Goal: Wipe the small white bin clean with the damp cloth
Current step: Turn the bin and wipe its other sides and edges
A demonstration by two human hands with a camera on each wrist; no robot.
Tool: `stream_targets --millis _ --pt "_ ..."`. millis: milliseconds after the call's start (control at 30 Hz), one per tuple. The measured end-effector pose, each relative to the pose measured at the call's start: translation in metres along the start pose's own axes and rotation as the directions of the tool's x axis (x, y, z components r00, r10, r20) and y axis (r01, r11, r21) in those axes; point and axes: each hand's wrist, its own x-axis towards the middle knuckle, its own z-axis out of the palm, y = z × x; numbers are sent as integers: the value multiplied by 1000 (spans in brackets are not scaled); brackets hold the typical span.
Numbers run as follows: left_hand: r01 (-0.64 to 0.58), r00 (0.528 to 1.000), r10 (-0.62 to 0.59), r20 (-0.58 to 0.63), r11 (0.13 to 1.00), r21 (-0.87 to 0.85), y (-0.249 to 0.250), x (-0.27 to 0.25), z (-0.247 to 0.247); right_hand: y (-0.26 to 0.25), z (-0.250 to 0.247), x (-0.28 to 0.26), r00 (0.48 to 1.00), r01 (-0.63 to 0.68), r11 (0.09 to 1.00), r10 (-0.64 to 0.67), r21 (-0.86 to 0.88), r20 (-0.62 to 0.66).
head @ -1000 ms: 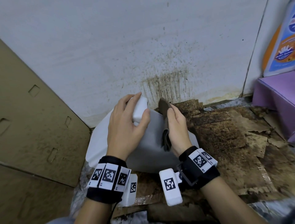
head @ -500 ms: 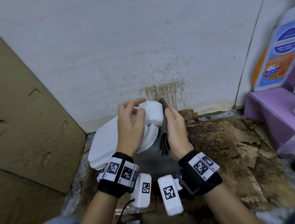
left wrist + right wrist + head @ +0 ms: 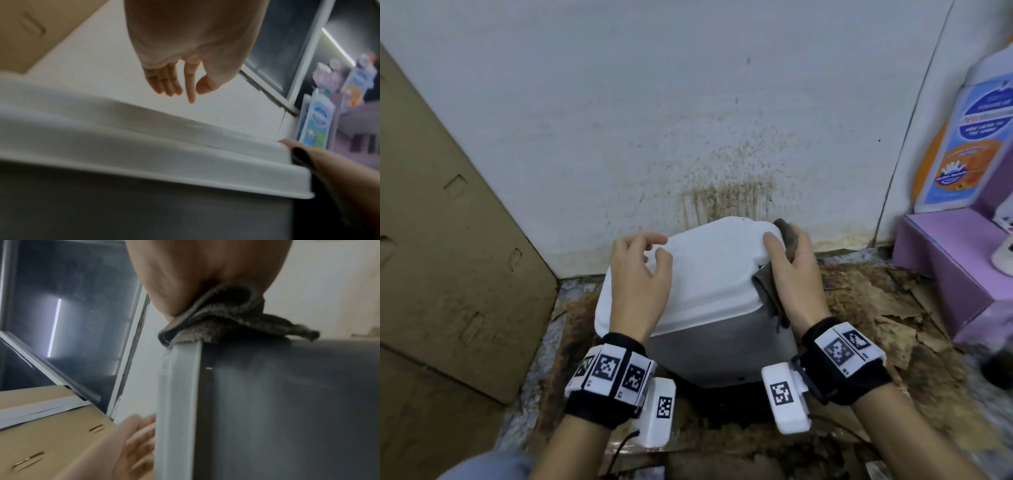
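The small bin [image 3: 722, 346] stands upright against the wall, grey-bodied with a white lid [image 3: 709, 274] that is down. My left hand [image 3: 640, 277] hovers over the lid's left part with its fingers loosely bent and holds nothing; in the left wrist view those fingers [image 3: 191, 91] hang just above the lid [image 3: 144, 146]. My right hand [image 3: 798, 274] grips the dark damp cloth [image 3: 770, 298] against the bin's right side, thumb lying on the lid's edge. In the right wrist view the cloth [image 3: 222, 318] is bunched under my palm on the bin's rim [image 3: 179, 386].
A large cardboard sheet [image 3: 448, 257] leans at the left. The white wall [image 3: 688, 120] behind the bin is spattered brown. Torn, soiled cardboard [image 3: 876, 308] covers the floor. At the right, a purple box [image 3: 945, 267] carries a detergent bottle [image 3: 962, 144].
The bin has gone from tilted with its lid lifted by my left hand to upright with the lid down. My left hand let go. The right hand kept the cloth at the bin's side.
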Motion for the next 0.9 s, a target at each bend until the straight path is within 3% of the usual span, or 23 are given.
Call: stream_targets --millis 100,200,367,467,633,733,900 --pt "66 998 -64 -18 974 216 -19 -2 -7 0 -17 4 1000 9 995 -9 -96 -2" --pt "192 981 -196 -9 949 251 -28 -4 -14 3 -34 5 1000 31 985 -31 -167 3" --pt "355 885 -400 239 911 210 -36 -11 -10 10 -64 12 999 1 934 11 -358 31" --pt "341 848 -401 346 913 223 -49 -12 -2 12 -79 12 998 -3 901 31 -434 58" --pt "374 814 -396 426 917 137 -55 -11 7 13 -95 12 995 -22 867 67 -499 72" --pt "380 819 -380 430 921 89 -52 -13 11 14 -101 13 994 -26 861 78 -507 80" --pt "367 874 -336 352 930 -24 -47 -16 10 10 -95 3 998 -14 884 39 -468 43"
